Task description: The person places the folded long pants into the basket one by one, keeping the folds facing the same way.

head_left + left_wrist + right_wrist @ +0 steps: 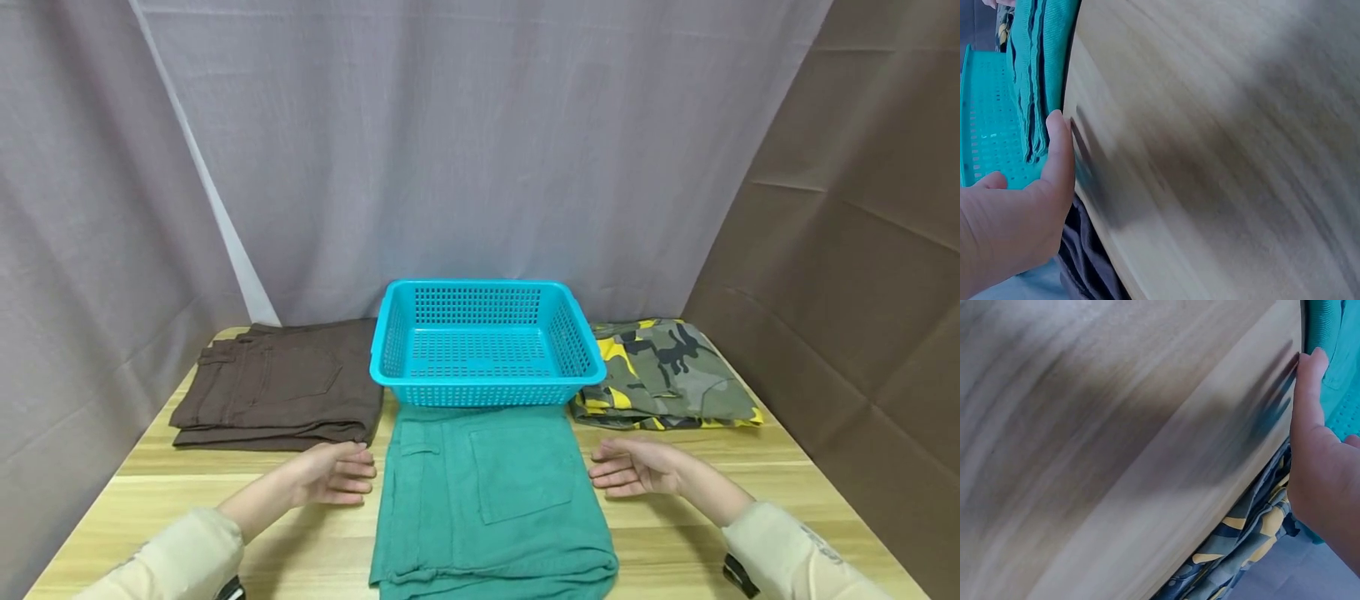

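Folded green trousers (498, 500) lie flat at the front middle of the table, a back pocket facing up. Beside their left edge is my left hand (333, 475), palm turned inward, fingers extended and holding nothing. My right hand (637, 468) mirrors it at the right edge, also with straight fingers and nothing held. In the left wrist view the folded layers of the green trousers (1041, 75) show just beyond the fingertips. The right wrist view has a fingertip right by the edge of the green trousers (1321, 331).
A blue perforated plastic basket (480, 392) stands behind the green trousers. Folded brown trousers (281, 383) lie at the left, folded camouflage trousers (675, 375) at the right. Grey curtain (480, 142) hangs behind the wooden table (675, 533); brown cloth (847, 250) hangs at right.
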A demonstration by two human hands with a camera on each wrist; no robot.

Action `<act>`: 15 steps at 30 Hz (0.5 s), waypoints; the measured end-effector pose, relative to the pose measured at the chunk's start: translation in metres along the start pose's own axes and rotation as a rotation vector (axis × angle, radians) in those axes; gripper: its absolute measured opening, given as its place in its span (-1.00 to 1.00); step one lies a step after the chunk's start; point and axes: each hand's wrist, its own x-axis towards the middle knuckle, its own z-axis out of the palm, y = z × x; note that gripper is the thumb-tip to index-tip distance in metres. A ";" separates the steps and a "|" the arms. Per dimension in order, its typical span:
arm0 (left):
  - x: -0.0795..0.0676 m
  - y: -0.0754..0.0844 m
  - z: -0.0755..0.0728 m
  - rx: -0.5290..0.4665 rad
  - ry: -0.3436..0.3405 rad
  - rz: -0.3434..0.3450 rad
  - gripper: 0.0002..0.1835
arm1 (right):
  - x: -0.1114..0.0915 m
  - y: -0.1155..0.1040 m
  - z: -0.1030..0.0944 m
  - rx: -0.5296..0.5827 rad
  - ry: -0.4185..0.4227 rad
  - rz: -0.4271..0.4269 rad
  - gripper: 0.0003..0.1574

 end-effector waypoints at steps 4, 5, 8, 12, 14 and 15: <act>0.001 -0.004 0.004 -0.027 -0.002 -0.020 -0.40 | 0.001 0.004 -0.001 0.022 -0.032 0.003 -0.41; 0.001 -0.005 0.006 -0.036 -0.001 -0.021 -0.41 | 0.001 0.005 -0.001 0.027 -0.036 0.006 -0.42; 0.002 -0.007 0.012 -0.057 -0.011 -0.017 -0.41 | 0.002 0.009 -0.001 0.047 -0.045 0.017 -0.44; 0.004 -0.008 0.017 -0.068 -0.002 -0.022 -0.40 | 0.004 0.012 0.000 0.076 -0.058 0.036 -0.46; 0.006 -0.009 0.018 -0.069 0.008 -0.028 -0.39 | 0.005 0.013 0.000 0.079 -0.061 0.039 -0.46; 0.007 -0.009 0.019 -0.069 0.010 -0.029 -0.39 | 0.005 0.013 0.001 0.078 -0.060 0.037 -0.47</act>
